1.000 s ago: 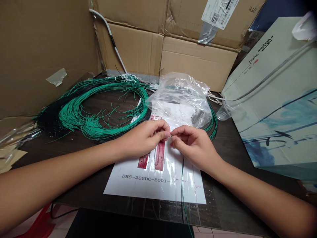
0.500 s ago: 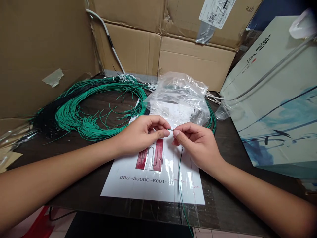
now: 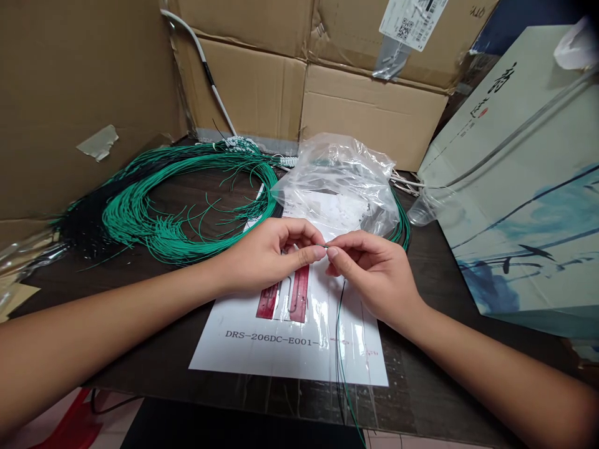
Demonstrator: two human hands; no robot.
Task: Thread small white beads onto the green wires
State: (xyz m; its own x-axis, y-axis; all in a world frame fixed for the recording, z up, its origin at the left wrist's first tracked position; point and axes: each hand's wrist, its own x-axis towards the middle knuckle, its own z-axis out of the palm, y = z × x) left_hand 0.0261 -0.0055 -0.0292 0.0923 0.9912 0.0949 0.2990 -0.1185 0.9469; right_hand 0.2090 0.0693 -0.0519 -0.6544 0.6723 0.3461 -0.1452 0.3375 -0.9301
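My left hand (image 3: 281,252) and my right hand (image 3: 374,265) meet fingertip to fingertip above a printed paper sheet (image 3: 234,355). Both pinch a thin dark green wire (image 3: 341,324) between thumb and forefinger; only a short bit of it shows between the tips. From under my right hand, a green and a black strand hang down across the sheet and over the table's front edge. The wire ends are hidden by my fingers. Behind my left hand lies a large coil of green and black wires (image 3: 121,212).
A crumpled clear plastic bag (image 3: 337,168) sits on the sheet's far end, with more green wires beside it. Cardboard boxes (image 3: 253,87) wall the back and left. A pale painted box (image 3: 524,187) stands at the right, and a white cable (image 3: 199,53) runs down the back.
My fingertips have drawn slightly closer together, so less wire shows between them. The view has shifted a little; the things on the table have not moved.
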